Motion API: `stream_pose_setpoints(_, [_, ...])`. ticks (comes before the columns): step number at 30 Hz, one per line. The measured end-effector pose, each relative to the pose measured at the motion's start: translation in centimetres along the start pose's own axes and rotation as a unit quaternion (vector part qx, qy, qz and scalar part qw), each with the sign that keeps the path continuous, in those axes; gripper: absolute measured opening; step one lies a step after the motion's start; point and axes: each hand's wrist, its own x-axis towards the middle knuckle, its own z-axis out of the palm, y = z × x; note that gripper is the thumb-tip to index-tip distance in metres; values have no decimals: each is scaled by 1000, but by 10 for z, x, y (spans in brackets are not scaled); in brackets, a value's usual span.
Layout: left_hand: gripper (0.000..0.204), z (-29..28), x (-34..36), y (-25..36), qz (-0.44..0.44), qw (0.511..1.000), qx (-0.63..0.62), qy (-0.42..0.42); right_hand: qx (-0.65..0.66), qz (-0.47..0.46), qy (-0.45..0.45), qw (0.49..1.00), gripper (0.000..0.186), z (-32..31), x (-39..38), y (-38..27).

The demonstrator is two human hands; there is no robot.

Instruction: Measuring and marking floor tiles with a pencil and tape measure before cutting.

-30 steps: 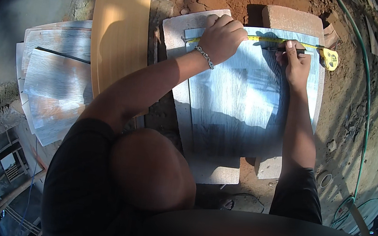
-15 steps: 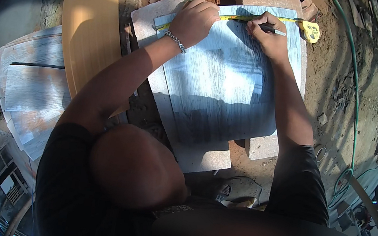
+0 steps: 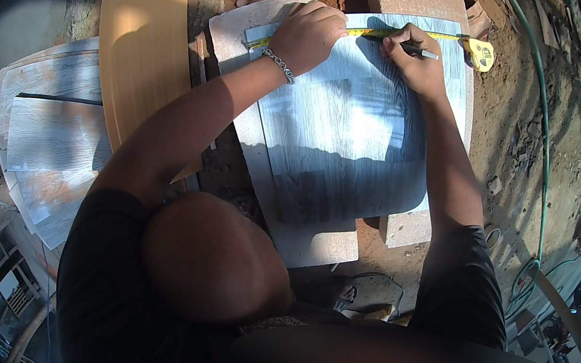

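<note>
A grey wood-grain sheet (image 3: 342, 129) lies across pale slabs, with a yellow tape measure blade (image 3: 367, 32) stretched along its far edge. My left hand (image 3: 309, 38), wearing a chain bracelet (image 3: 279, 65), is closed over the blade toward its left end and rests on the sheet. The fingers of my right hand (image 3: 415, 59) pinch a dark pen with a pale end (image 3: 421, 52), its tip hidden behind them near the blade. Past that hand, the yellow tape case (image 3: 478, 54) sits at the sheet's far right corner.
An orange-brown wooden panel (image 3: 143, 57) and a stack of grey wood-grain sheets (image 3: 55, 137) lie to the left. Pale blocks (image 3: 402, 229) support the sheet. A green hose (image 3: 547, 128) runs over dirt at the right. A person's head (image 3: 212, 260) fills the lower middle.
The sheet, tape and left hand appear slightly farther right in the picture. My right hand stays at almost the same spot beside the blade, still holding the pen.
</note>
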Motion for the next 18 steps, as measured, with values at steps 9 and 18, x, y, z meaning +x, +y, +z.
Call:
stream_pose_setpoints(9, [11, -1, 1, 2, 3, 1000, 12, -6, 33, -20, 3, 999, 14, -1, -1, 5])
stream_pose_setpoints(18, [11, -2, 1, 1, 8, 1000, 12, -6, 4, -19, 11, 1000, 16, 1, -1, 3])
